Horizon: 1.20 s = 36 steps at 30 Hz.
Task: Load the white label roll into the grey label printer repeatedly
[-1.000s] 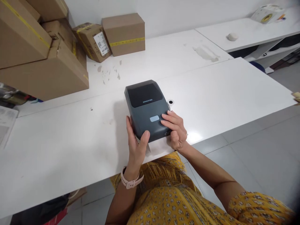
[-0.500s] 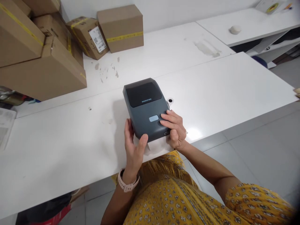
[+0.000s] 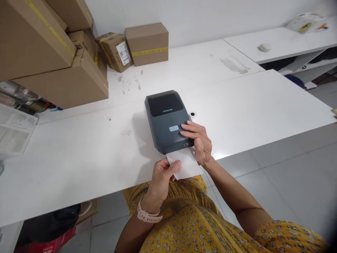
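Note:
A dark blue-grey label printer [image 3: 160, 130] with a black glossy lid and a light blue button stands on the white table. White paper [image 3: 188, 168] sticks out of its front toward my body. My left hand [image 3: 162, 174] pinches the left side of this paper between thumb and fingers. On the printer's right front corner rests my right hand [image 3: 202, 142], two fingers lying on top near the button and the others curled round the corner. Whether the right thumb touches the paper, I cannot tell.
A small white roll [image 3: 195, 115] shows behind the printer's right side. Cardboard boxes [image 3: 147, 40] with yellow tape stand at the back left. A clear plastic bin [image 3: 28, 135] sits at the left edge. The front edge of the table [image 3: 92, 182] runs close to my body.
My left hand has let go of the printer's left side and moved to the paper, now pinching it. More paper shows at the front. My right hand stays on the printer.

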Each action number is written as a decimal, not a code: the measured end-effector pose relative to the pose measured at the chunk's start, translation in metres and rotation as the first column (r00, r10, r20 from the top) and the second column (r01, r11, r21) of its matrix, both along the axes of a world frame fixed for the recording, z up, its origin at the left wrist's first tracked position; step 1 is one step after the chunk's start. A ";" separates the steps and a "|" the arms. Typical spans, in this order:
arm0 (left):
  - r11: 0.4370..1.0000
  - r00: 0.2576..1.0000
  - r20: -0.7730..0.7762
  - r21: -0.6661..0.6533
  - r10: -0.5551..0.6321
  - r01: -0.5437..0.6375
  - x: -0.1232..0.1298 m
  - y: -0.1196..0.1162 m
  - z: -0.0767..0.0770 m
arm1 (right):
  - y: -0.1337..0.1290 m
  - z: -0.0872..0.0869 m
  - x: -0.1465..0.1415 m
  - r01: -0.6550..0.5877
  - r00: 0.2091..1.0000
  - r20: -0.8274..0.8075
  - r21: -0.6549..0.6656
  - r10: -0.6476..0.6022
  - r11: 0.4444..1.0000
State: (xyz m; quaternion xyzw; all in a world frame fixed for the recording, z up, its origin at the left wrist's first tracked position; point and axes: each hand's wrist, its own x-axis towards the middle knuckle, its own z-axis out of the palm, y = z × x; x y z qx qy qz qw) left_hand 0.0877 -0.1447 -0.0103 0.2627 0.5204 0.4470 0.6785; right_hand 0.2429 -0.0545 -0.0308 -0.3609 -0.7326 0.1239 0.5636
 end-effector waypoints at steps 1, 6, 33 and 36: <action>1.000 1.000 -0.011 0.005 0.002 -0.002 0.001 -0.001 -0.003 | 0.000 0.004 0.001 0.003 1.000 0.025 -0.015 -0.002 1.000; 0.971 0.958 -0.251 0.153 -0.139 0.181 -0.014 -0.009 -0.004 | 0.003 0.028 0.004 0.017 0.974 0.226 -0.031 -0.010 0.999; 0.658 0.673 -0.595 0.723 0.440 0.209 -0.075 0.074 -0.020 | -0.001 0.018 0.020 -0.165 0.986 -0.069 -0.524 0.151 0.836; 0.703 0.732 -0.577 0.685 0.362 0.193 -0.073 0.071 -0.020 | -0.003 0.018 0.015 -0.174 0.985 -0.094 -0.526 0.146 0.832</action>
